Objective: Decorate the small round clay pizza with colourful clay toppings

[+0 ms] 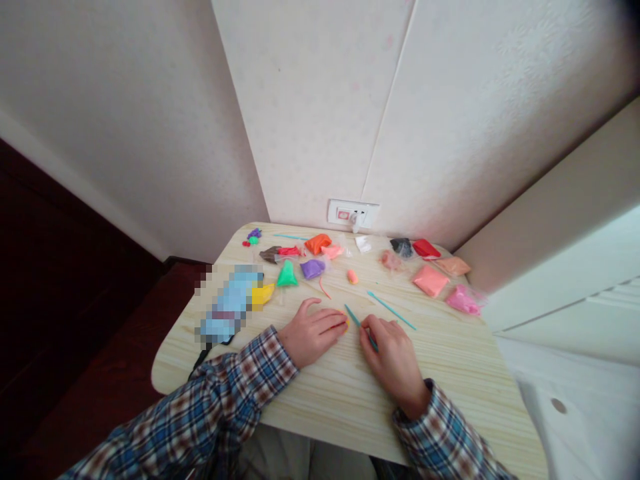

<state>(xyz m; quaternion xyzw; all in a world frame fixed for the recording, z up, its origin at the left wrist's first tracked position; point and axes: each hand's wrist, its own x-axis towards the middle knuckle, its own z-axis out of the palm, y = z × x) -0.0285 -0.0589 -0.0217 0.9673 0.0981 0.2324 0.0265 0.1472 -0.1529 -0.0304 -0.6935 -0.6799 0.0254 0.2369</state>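
- The left hand [314,331] lay near the middle of the frame, palm down on the table, its fingers reaching right over a small yellow-orange piece [346,321]. Only the piece's edge showed by the fingertips; I could not tell whether the hand gripped it or merely rested on it.
- The right hand [395,360], just right of centre, was closed around a teal modelling tool [353,315], whose pointed blade slanted to the upper left, near the yellow-orange piece. From where I stood, I could not tell whether the two touched.
- Both arms came in from the bottom of the frame in plaid sleeves [200,407].
- A second teal stick [393,311] lay apart, above the right hand.
- A peach-coloured lump [353,277] and a thin orange-red strand [325,289] sat above the hands, near the centre.
- Left of those lay a purple packet [313,269], a green packet [287,274] and a yellow packet [264,294], the last beside a blurred-out blue device [230,307].
- At the right end of the table, a salmon packet [431,281] lay near a bright pink packet [464,300].
- Behind the pale wood-grain table [450,373], a wall socket [353,214] held a white plug [355,221].
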